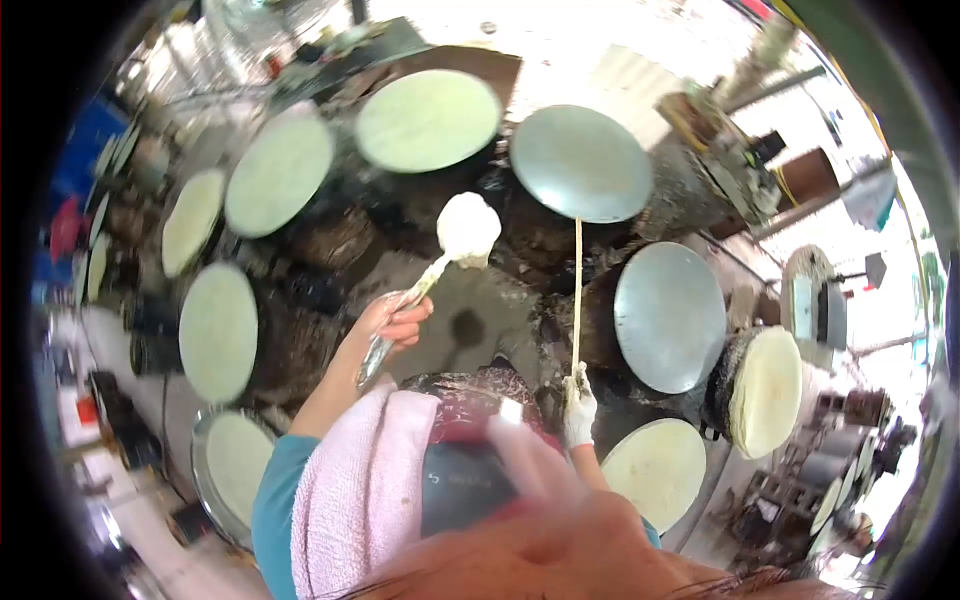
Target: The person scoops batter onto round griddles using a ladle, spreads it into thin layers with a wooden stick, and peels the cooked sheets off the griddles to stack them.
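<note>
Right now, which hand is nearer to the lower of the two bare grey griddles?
Right. The right hand, gripping the stick, is below and left of that griddle in the picture; the left hand, holding the ladle-like tool, is farther left.

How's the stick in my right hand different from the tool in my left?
The stick is long and thin; the tool is shorter, with a thick white lump at its end. The stick points nearly straight ahead; the tool slants rightward. In view, the stick's tip meets the metal pan's edge; the tool's lump shows apart from it. Both are gripped, by your right hand and left hand.
</note>
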`<state>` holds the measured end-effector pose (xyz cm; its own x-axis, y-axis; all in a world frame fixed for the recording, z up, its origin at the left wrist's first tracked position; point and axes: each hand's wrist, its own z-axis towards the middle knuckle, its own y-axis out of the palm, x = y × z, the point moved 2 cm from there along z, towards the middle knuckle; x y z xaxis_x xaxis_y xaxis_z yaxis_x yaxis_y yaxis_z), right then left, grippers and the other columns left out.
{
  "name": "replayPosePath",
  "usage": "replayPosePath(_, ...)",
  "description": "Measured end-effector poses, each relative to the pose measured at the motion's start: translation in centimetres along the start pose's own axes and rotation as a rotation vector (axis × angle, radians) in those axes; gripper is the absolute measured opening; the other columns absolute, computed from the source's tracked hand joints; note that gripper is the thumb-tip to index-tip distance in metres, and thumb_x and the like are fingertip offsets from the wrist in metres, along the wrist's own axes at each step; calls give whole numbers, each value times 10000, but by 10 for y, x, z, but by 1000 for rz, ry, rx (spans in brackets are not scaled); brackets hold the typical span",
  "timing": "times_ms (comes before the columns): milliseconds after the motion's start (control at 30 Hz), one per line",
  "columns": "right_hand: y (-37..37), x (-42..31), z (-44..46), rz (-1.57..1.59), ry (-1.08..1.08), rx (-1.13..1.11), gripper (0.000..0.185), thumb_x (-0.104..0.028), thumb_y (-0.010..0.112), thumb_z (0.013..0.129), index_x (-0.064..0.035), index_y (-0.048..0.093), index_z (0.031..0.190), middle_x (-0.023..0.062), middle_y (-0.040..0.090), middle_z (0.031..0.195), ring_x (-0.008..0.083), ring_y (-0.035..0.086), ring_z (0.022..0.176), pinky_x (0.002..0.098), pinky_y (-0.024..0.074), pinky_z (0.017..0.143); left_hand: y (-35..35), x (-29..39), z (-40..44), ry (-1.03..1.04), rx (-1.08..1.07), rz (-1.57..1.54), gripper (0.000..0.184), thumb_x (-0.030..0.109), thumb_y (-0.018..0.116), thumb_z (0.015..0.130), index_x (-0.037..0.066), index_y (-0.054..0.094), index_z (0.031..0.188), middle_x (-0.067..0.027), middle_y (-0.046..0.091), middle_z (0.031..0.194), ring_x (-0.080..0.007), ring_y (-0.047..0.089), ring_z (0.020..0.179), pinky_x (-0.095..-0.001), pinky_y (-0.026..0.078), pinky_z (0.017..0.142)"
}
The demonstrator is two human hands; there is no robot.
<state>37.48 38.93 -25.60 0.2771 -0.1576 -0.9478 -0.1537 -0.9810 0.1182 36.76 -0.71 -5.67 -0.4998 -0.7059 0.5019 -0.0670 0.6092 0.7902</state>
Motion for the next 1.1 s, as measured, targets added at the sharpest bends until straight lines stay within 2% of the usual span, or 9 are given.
replayPosePath(200, -21, -50, 117, 152, 47, 201, 500, -77, 564, 935, -32, 394, 1403, 55, 566, 1111, 128, 549, 939, 246, 474, 805, 86, 63, 255, -53, -22, 381, 314, 279, 425, 999, -7, 524, 916, 64, 356, 566, -41, 297, 368, -219, 229, 408)
replayPosePath(300, -10, -72, 191, -104, -115, 193, 499, -83, 572, 929, 78, 389, 1365, 136, 424, 1413, 192, 407, 1282, 275, 319, 1056, 118, 69, 358, -3, 43, 576, 330, 274, 406, 1005, -22, 508, 900, 40, 332, 558, -62, 298, 405, -236, 231, 408)
replayPosePath(433, 47, -139, 253, -491, -368, 377, 485, -161, 589, 925, -3, 442, 1359, 152, 562, 1292, 189, 600, 1061, 283, 439, 923, 111, 46, 479, 47, 65, 468, 239, 184, 427, 981, -15, 505, 875, 16, 390, 571, -99, 355, 427, -256, 278, 408)
replayPosePath(533, 77, -147, 286, -958, -42, 388, 456, -397, 522, 930, -146, 513, 1310, 208, 638, 986, 382, 626, 846, 442, 488, 721, 82, 20, 540, 141, 135, 548, 218, 193, 493, 951, 2, 526, 853, -10, 416, 571, -114, 392, 431, -283, 296, 410)
replayPosePath(667, 97, -140, 292, -809, 121, 363, 465, -453, 511, 913, -245, 494, 1329, 211, 654, 971, 388, 625, 890, 434, 491, 756, 47, 46, 546, 117, 262, 947, 204, 171, 592, 862, -26, 544, 838, -118, 567, 652, -190, 550, 536, -334, 428, 491)
replayPosePath(767, 98, -101, 305, -404, -81, 427, 491, -233, 605, 906, -55, 471, 1344, 105, 676, 1033, 188, 645, 877, 293, 482, 792, 0, 80, 542, 252, 297, 1323, 280, 195, 617, 835, -49, 562, 961, -189, 620, 740, -306, 618, 657, -385, 484, 613)
replayPosePath(833, 137, -110, 310, -154, 57, 419, 436, -180, 583, 924, 18, 499, 1304, 7, 624, 915, 94, 587, 790, 234, 472, 716, -24, 102, 531, 354, 257, 1429, 353, 215, 628, 825, -50, 553, 1044, -229, 630, 808, -365, 627, 745, -402, 490, 683)
replayPosePath(900, 179, -114, 328, 141, 260, 309, 389, -266, 605, 915, -137, 567, 1280, -64, 512, 668, -5, 369, 548, 152, 309, 485, -34, 125, 522, 460, 232, 1489, 400, 226, 630, 825, -53, 546, 1097, -256, 635, 850, -398, 634, 798, -409, 494, 715)
replayPosePath(1100, 160, -149, 325, -727, -13, 535, 454, -292, 622, 888, -89, 549, 1287, 104, 694, 920, 155, 641, 819, 292, 495, 754, -35, 197, 472, 675, 184, 1400, 376, 230, 580, 903, -56, 515, 1139, -191, 622, 802, -275, 615, 726, -373, 484, 670)
